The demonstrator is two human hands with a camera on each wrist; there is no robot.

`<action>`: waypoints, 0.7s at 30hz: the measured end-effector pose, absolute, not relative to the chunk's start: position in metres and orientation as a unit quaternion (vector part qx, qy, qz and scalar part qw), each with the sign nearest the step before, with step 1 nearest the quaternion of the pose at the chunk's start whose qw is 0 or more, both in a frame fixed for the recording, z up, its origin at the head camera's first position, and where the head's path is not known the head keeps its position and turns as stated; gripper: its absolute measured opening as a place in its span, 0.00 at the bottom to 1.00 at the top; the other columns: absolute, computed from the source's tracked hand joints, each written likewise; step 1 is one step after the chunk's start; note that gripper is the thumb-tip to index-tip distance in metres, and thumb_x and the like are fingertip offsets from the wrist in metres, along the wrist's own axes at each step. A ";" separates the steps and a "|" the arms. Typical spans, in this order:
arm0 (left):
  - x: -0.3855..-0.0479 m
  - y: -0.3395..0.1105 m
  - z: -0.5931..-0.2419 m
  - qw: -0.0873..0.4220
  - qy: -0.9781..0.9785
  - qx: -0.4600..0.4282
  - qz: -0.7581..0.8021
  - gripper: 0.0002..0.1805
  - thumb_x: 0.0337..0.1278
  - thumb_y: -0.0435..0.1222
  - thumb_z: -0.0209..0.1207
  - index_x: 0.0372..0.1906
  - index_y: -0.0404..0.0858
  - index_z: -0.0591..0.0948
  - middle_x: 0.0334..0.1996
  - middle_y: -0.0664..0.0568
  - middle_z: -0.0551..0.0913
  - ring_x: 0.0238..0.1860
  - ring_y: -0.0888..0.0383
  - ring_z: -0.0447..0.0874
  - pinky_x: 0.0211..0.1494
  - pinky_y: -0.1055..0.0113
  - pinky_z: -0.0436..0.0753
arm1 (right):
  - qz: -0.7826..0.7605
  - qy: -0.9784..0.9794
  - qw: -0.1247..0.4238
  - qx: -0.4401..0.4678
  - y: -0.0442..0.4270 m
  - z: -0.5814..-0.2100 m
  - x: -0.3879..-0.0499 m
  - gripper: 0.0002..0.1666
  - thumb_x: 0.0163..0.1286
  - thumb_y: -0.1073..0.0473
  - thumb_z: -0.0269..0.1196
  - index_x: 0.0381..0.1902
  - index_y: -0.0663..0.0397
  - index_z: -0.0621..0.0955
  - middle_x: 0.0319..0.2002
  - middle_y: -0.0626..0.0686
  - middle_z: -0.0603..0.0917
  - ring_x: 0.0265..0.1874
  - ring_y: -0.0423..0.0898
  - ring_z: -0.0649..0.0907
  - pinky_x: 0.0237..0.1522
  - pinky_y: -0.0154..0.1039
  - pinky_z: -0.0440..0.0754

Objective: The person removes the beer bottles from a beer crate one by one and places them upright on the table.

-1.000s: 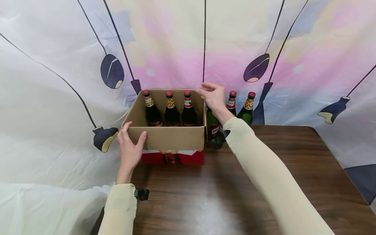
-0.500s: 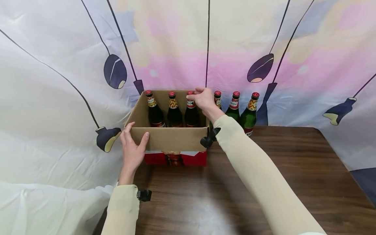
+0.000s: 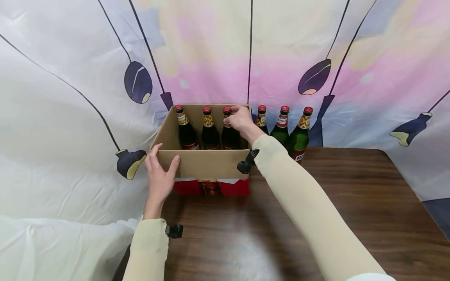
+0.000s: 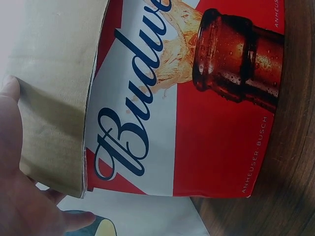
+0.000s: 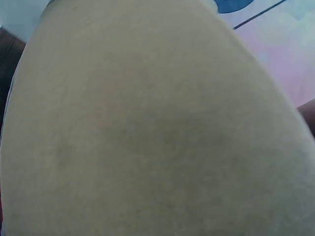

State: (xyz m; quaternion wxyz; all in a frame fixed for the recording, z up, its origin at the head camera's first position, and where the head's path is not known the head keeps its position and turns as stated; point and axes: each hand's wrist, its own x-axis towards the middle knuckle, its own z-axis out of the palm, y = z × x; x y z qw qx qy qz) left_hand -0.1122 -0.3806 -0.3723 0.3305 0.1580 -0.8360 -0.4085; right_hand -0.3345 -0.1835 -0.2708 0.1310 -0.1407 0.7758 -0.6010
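An open cardboard box, its lower front printed red and white, stands on the table with several dark capped bottles inside. My left hand grips the box's front flap at its left corner. In the left wrist view, the thumb lies on the outer face of this brown flap. Over the box's right end, my right hand has its fingers at the neck of the rightmost boxed bottle. Its fingertips are partly hidden behind the neck. Brown cardboard fills most of the right wrist view.
Three green bottles stand right of the box: one partly behind my right wrist, a middle one and an outer one. The dark wooden table runs right and forward. A printed curtain hangs close behind.
My right hand has moved left and down, from above the box's right edge to the neck of the rightmost bottle inside. My left hand keeps its hold on the flap.
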 end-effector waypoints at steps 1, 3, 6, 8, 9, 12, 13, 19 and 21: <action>-0.113 -0.380 -0.372 0.330 -0.837 0.158 -0.408 0.39 0.73 0.48 0.63 0.80 0.49 0.59 0.79 0.39 0.55 0.78 0.39 0.58 0.78 0.31 0.60 | -0.591 0.784 0.126 -0.143 -0.183 -0.271 -0.334 0.38 0.68 0.72 0.67 0.75 0.61 0.72 0.68 0.62 0.81 0.67 0.56 0.81 0.69 0.48 0.79; -0.113 -0.380 -0.372 0.330 -0.837 0.157 -0.408 0.39 0.73 0.48 0.63 0.80 0.49 0.59 0.79 0.39 0.55 0.79 0.39 0.58 0.78 0.32 0.60 | -0.565 0.804 0.112 -0.149 -0.183 -0.272 -0.334 0.36 0.67 0.71 0.69 0.73 0.60 0.75 0.65 0.61 0.83 0.65 0.55 0.82 0.67 0.48 0.80; -0.113 -0.379 -0.372 0.331 -0.837 0.156 -0.406 0.39 0.73 0.47 0.63 0.80 0.48 0.59 0.79 0.38 0.55 0.79 0.39 0.57 0.78 0.32 0.61 | -0.539 0.822 0.102 -0.157 -0.183 -0.274 -0.333 0.33 0.66 0.68 0.71 0.70 0.57 0.80 0.61 0.60 0.86 0.62 0.55 0.83 0.66 0.48 0.81; -0.113 -0.378 -0.373 0.332 -0.837 0.156 -0.406 0.38 0.73 0.47 0.63 0.80 0.48 0.59 0.79 0.38 0.55 0.79 0.40 0.57 0.78 0.32 0.61 | -0.523 0.831 0.099 -0.161 -0.183 -0.276 -0.332 0.32 0.66 0.66 0.72 0.68 0.55 0.82 0.60 0.59 0.87 0.62 0.55 0.83 0.67 0.48 0.80; -0.113 -0.378 -0.374 0.333 -0.837 0.156 -0.406 0.38 0.73 0.47 0.63 0.80 0.48 0.59 0.79 0.38 0.55 0.79 0.40 0.57 0.78 0.32 0.61 | -0.521 0.831 0.101 -0.163 -0.183 -0.276 -0.332 0.32 0.66 0.65 0.72 0.69 0.54 0.82 0.61 0.58 0.87 0.63 0.55 0.82 0.68 0.48 0.79; -0.113 -0.378 -0.374 0.334 -0.836 0.156 -0.407 0.38 0.72 0.47 0.63 0.80 0.48 0.59 0.79 0.38 0.55 0.79 0.40 0.57 0.78 0.32 0.60 | -0.520 0.831 0.113 -0.164 -0.183 -0.276 -0.331 0.34 0.66 0.64 0.73 0.70 0.52 0.81 0.64 0.57 0.85 0.67 0.54 0.80 0.71 0.48 0.77; -0.113 -0.378 -0.374 0.335 -0.835 0.155 -0.408 0.38 0.72 0.47 0.63 0.80 0.48 0.59 0.79 0.38 0.55 0.79 0.40 0.57 0.78 0.32 0.60 | -0.518 0.831 0.115 -0.164 -0.184 -0.276 -0.330 0.34 0.66 0.63 0.73 0.71 0.52 0.80 0.66 0.56 0.84 0.68 0.54 0.79 0.71 0.48 0.77; -0.113 -0.379 -0.372 0.333 -0.833 0.154 -0.414 0.39 0.72 0.48 0.63 0.80 0.49 0.59 0.79 0.38 0.55 0.79 0.39 0.57 0.79 0.31 0.59 | -0.505 0.838 0.122 -0.168 -0.185 -0.274 -0.328 0.35 0.66 0.59 0.75 0.71 0.52 0.80 0.67 0.56 0.83 0.69 0.54 0.79 0.70 0.48 0.78; -0.113 -0.379 -0.372 0.332 -0.833 0.155 -0.414 0.39 0.72 0.48 0.63 0.80 0.49 0.59 0.79 0.38 0.55 0.79 0.39 0.58 0.79 0.31 0.59 | -0.501 0.839 0.123 -0.173 -0.185 -0.274 -0.328 0.35 0.65 0.59 0.76 0.70 0.52 0.81 0.66 0.56 0.84 0.68 0.54 0.80 0.69 0.48 0.78</action>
